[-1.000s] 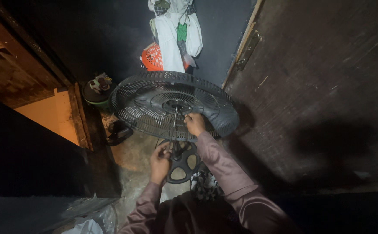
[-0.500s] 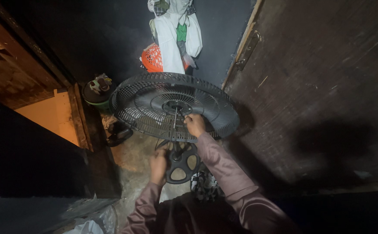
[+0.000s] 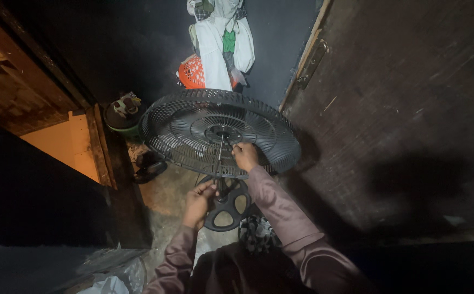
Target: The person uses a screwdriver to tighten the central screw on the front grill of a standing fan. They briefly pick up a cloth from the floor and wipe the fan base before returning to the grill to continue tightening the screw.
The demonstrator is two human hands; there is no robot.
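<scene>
The big black fan grille [image 3: 220, 133] sits flat on top of its stand, above the round base [image 3: 227, 204] on the floor, and it has hardly moved in the last second. The right hand [image 3: 244, 155] still pinches the grille wires near the middle hub. The left hand [image 3: 199, 197] has slid up a little from half a second ago; its fingers curl close by the pole [image 3: 220, 182] under the grille, but I cannot tell if they really grip it.
</scene>
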